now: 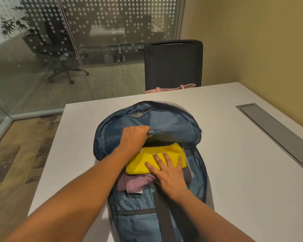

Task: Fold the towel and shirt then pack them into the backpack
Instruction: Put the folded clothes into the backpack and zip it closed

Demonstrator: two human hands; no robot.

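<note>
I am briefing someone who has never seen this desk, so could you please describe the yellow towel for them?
A backpack lies unzipped on the white table, its blue lining showing. In its opening the right hand presses flat on a folded towel stacked over a mauve shirt. The towel is the only bright yellow thing there.

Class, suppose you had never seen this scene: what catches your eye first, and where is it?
The bright yellow towel, mid-frame inside the open backpack on the white table, lying on a mauve shirt, with the right hand flat on it. Just behind, the left hand grips the backpack's lifted flap.
</note>
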